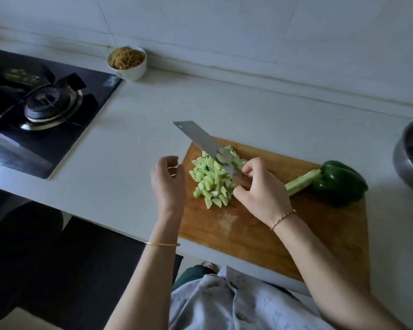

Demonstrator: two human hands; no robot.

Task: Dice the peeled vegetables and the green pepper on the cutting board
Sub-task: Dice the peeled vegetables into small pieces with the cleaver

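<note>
- Right hand (258,189): I see it clamped round the cleaver (198,139) handle, blade tilted over the diced pile (212,182).
- Left hand (168,179): loosely curled, empty, just left of the cutting board (272,234).
- 1 peeled stalk (301,181), 1 green pepper (339,183): uncut, board's right.
- Advice: I'd clear dice aside, tuck guiding fingertips.

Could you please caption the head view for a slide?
Right hand holds cleaver over diced pale-green vegetable; green pepper lies whole on board.

bare counter (134,129) left of cutting board (260,234), green pepper (339,184) crowding right end
</note>
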